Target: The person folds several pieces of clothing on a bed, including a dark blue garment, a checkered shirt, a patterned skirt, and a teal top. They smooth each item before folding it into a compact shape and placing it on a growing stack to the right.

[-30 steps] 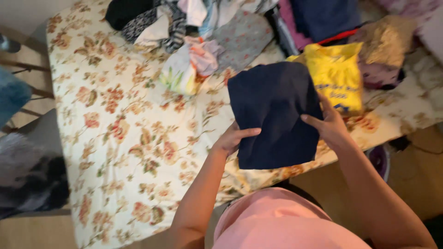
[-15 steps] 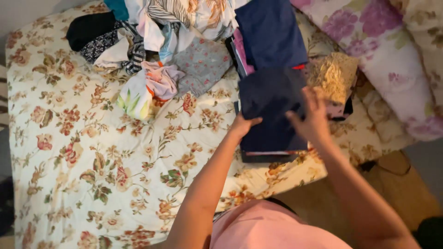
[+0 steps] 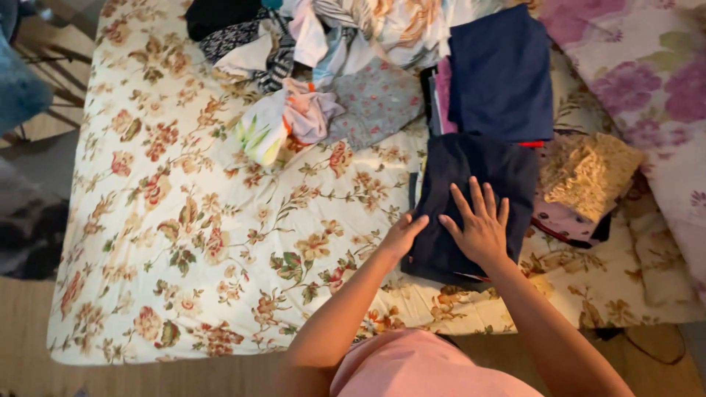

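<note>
Head view, looking down on a bed w/ floral sheet (image 3: 206,220). My right hand (image 3: 479,229) lies flat on a folded dark navy garment (image 3: 478,198), fingers spread apart, palm down, gripping nothing. My left hand (image 3: 403,235) touches the garment's left edge; fingers look loosely together, though I cannot tell if they pinch the cloth. The garment sits near the bed's front edge, right of centre, atop a small stack. Just behind it: a second folded navy piece (image 3: 504,70). To its right, a crumpled tan lacy item (image 3: 588,173). An unsorted clothes heap (image 3: 309,59) lies further back, left. Pink-flowered bedding (image 3: 647,81) at far right.
</note>
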